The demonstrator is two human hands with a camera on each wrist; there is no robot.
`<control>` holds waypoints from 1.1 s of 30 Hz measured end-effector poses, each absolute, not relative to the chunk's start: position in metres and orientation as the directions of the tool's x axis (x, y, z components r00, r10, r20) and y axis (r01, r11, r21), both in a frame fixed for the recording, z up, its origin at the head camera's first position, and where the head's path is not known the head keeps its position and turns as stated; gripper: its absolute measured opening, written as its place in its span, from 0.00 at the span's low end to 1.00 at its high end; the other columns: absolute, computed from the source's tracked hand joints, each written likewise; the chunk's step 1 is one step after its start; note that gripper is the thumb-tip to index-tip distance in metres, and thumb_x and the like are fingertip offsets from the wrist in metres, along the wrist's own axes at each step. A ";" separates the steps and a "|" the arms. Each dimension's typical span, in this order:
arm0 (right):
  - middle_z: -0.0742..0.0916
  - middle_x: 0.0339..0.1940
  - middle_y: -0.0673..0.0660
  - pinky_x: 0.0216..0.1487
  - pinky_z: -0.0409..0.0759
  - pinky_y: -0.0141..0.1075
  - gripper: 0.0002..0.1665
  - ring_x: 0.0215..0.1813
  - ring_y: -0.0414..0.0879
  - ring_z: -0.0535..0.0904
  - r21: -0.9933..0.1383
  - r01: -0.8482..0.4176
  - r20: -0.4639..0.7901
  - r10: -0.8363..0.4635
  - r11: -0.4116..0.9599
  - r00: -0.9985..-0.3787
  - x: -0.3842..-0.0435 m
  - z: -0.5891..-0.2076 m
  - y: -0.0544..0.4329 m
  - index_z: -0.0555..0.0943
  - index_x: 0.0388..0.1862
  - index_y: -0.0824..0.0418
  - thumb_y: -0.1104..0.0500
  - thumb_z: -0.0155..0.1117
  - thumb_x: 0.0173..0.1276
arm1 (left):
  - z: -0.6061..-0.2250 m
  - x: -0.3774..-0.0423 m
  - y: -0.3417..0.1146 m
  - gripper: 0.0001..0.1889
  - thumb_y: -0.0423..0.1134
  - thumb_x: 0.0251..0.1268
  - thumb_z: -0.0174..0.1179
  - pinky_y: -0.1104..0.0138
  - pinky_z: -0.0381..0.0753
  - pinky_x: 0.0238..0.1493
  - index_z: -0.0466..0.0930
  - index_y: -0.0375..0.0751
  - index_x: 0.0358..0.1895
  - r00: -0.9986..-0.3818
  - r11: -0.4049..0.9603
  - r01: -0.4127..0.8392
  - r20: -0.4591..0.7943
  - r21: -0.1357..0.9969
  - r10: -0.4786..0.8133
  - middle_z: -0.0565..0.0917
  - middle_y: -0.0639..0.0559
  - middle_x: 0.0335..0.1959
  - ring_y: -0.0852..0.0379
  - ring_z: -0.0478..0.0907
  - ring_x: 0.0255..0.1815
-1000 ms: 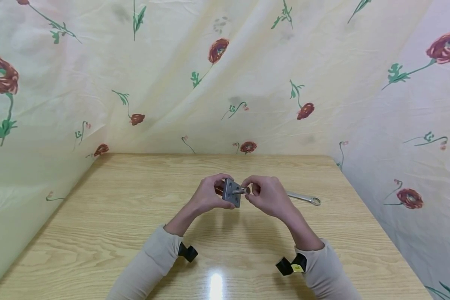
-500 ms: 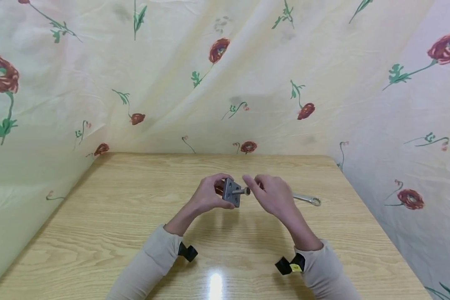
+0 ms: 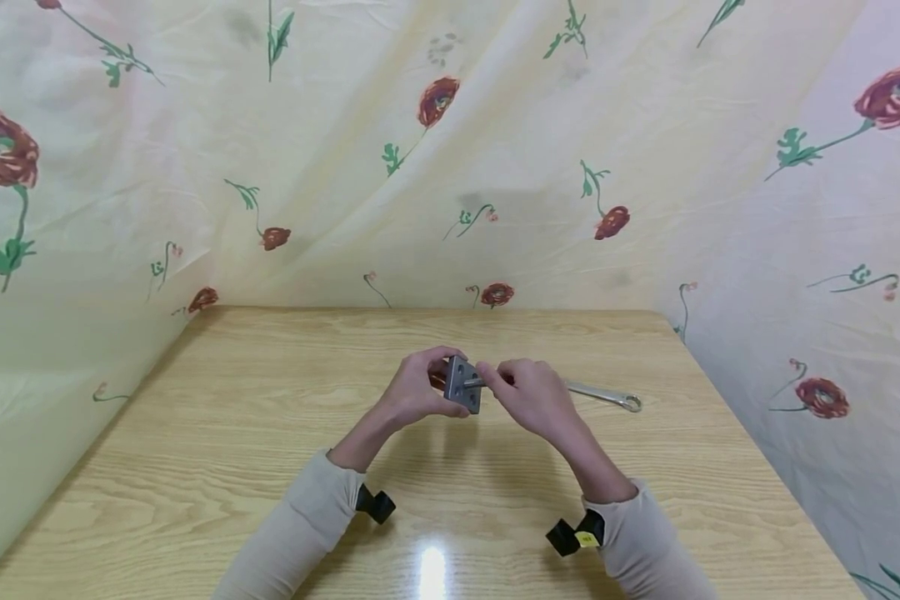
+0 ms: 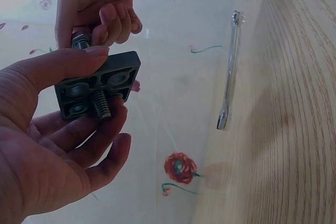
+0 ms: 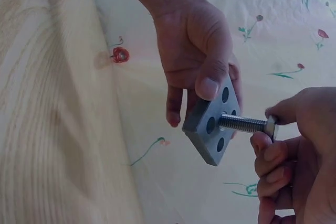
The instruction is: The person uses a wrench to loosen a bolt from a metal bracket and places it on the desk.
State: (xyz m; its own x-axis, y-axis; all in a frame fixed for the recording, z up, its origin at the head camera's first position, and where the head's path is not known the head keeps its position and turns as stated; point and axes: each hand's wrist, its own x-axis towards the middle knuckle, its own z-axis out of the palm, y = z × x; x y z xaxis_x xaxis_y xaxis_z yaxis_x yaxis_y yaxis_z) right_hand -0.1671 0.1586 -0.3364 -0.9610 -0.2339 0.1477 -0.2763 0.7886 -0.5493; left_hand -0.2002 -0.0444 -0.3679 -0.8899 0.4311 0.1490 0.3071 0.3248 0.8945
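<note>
My left hand grips a square grey plate by its edges, holding it up over the table. Holes sit near the plate's corners, and its back is ribbed. Through the middle runs a threaded bolt; its end sticks out past the ribbed side in the left wrist view. At the bolt's head, my right hand pinches with thumb and index finger, the other fingers curled below. Most of the bolt's shank shows between plate and head in the right wrist view.
A metal wrench lies on the wooden table, just behind and right of my right hand. A flower-printed cloth hangs along the table's back and sides.
My right hand lets go of the bolt's head, swings its thumb away to the right, then comes back and pinches the head again. The left hand and plate stay still.
</note>
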 end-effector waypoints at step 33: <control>0.76 0.19 0.49 0.22 0.64 0.31 0.34 0.19 0.39 0.65 -0.477 -0.421 0.243 -0.345 0.772 -0.907 -0.163 -0.323 0.170 0.74 0.60 0.59 0.49 0.77 0.59 | -0.367 -0.199 -0.045 0.35 0.29 0.41 0.79 0.61 0.85 0.50 0.78 0.38 0.59 -0.887 0.318 0.320 0.164 0.892 0.431 0.86 0.40 0.44 0.55 0.82 0.41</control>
State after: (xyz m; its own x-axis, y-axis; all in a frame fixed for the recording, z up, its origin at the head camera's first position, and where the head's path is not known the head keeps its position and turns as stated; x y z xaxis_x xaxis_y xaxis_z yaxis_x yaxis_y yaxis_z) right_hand -0.1634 0.1702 -0.3232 -0.9067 -0.3448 0.2427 -0.4211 0.7716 -0.4768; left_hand -0.1988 -0.0449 -0.3674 -0.8874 0.4307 0.1644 0.3199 0.3184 0.8924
